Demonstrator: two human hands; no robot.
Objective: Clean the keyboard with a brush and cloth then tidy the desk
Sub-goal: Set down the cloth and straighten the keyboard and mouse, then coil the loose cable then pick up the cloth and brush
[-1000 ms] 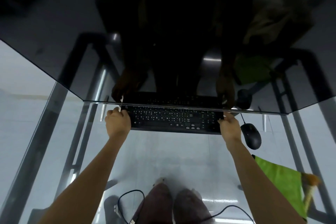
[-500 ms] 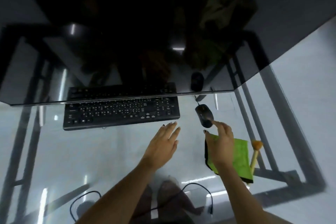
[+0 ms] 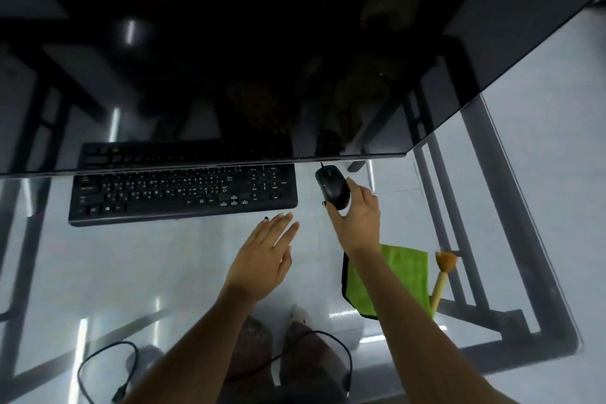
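right hand [image 3: 355,223] now grips mouse [image 3: 333,186], was only reaching | left hand [image 3: 267,254] spread flat, off keyboard [image 3: 183,193] at centre-left | cloth [image 3: 398,275], brush [image 3: 442,275] lower right untouched | tidying underway, likely

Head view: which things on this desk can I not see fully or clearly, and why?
- Keyboard: its far edge is hidden under the dark monitor; key legends are too small to read.
- Mouse: the near end is covered by the right hand.
- Green cloth: partly hidden by the right forearm.
- Brush: the handle's lower end is behind the cloth.
- Left hand: whether it touches the glass cannot be told.
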